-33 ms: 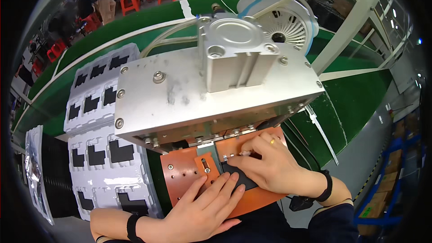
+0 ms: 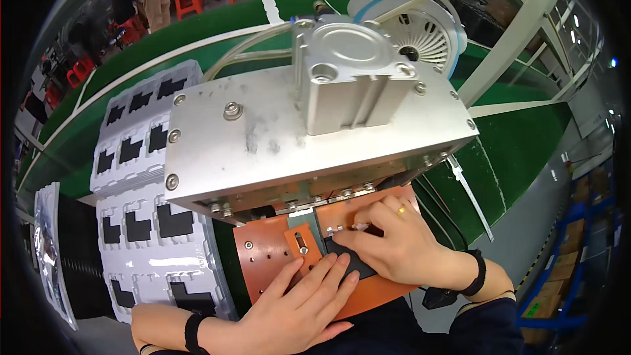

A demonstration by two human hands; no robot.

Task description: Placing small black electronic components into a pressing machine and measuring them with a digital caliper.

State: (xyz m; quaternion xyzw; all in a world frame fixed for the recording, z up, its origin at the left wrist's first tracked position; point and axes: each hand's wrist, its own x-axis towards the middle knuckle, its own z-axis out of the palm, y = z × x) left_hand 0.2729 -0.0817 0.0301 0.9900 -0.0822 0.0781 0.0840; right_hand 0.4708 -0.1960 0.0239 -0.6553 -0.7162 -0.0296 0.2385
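My left hand (image 2: 292,309) lies with its fingers stretched out over an orange base plate (image 2: 263,253), fingertips on the left edge of a flat black piece (image 2: 357,264). Curled in a pinch, my right hand (image 2: 394,243) rests at the piece's upper right side. One of its fingertips touches down next to a small shiny metal tab (image 2: 330,231). A bit of something whitish shows by its curled fingers, too small to name. A slotted orange block (image 2: 302,242) with a screw sits just left of the black piece.
A silver metal press (image 2: 315,151) with a square cylinder (image 2: 355,72) on top overhangs the plate. White trays (image 2: 154,253) with black L-shaped pieces are stacked at left. A white reel (image 2: 434,39) stands behind, and cables (image 2: 442,207) run at right.
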